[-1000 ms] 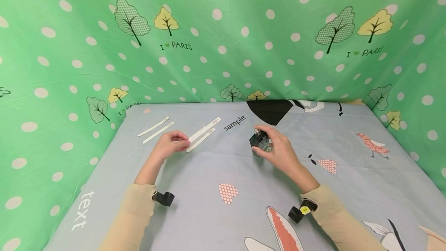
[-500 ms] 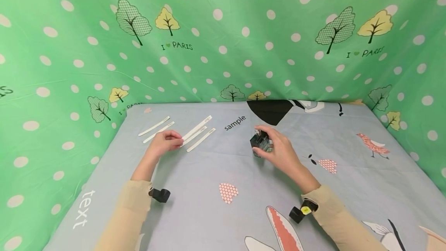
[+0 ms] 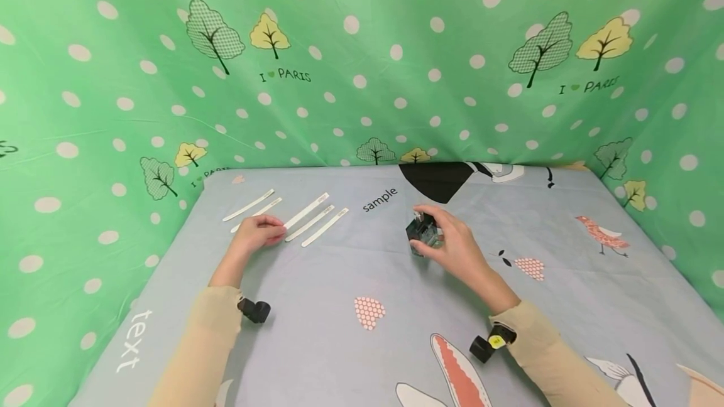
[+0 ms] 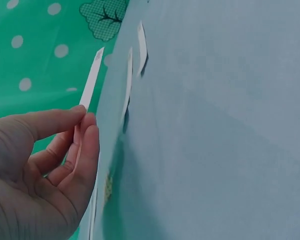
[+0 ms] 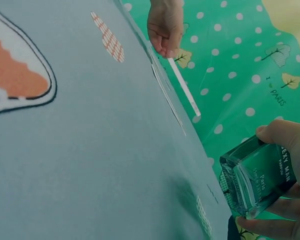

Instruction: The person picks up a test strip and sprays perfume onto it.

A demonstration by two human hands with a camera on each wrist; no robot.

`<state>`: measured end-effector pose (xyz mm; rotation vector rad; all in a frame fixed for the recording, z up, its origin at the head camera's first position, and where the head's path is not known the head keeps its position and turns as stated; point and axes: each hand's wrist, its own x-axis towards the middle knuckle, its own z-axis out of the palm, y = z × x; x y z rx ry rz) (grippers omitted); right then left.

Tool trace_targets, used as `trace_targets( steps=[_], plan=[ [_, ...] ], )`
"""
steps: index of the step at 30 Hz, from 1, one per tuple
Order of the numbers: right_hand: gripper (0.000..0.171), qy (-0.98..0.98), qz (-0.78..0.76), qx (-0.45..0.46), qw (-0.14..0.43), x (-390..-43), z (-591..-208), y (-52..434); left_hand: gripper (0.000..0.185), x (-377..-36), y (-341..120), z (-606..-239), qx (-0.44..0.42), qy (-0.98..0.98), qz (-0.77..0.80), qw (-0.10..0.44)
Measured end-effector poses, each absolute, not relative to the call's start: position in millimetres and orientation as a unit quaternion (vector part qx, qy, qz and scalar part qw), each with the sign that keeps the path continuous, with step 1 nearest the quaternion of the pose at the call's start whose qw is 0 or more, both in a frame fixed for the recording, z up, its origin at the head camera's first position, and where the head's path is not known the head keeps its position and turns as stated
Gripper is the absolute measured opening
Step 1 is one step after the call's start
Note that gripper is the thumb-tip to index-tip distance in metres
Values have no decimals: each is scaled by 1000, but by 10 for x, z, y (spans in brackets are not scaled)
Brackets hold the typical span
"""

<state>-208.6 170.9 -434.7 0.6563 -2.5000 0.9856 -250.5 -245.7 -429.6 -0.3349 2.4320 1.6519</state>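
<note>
My left hand (image 3: 257,233) pinches the lower end of a white paper perfume test strip (image 3: 305,211) between thumb and fingers. In the left wrist view, the strip (image 4: 93,80) points up, off the cloth, with small print near its tip. My right hand (image 3: 459,245) grips a dark green glass perfume bottle (image 3: 421,235), fingers around its top and thumb at its lower side. The right wrist view shows the bottle (image 5: 255,175) raised above the cloth, its label reading "SEXY MAN PARFUM".
Two more test strips (image 3: 325,227) lie right of the held one. Two others (image 3: 249,205) lie to its left, one partly behind the left hand. A grey printed cloth (image 3: 317,344) covers the table; a green dotted curtain (image 3: 339,49) surrounds its back and sides.
My left hand has moved left and slightly toward me, carrying its test strip away from above the two strips on the right. The right hand and bottle stay nearly still.
</note>
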Motion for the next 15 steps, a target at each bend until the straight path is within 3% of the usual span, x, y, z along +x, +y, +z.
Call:
trace_targets(
  steps=[15],
  plan=[
    [65,-886,349,239,190,-2085,-4363,1712,29,-2534,-2547,-4437,-164,846,501,76]
  ],
)
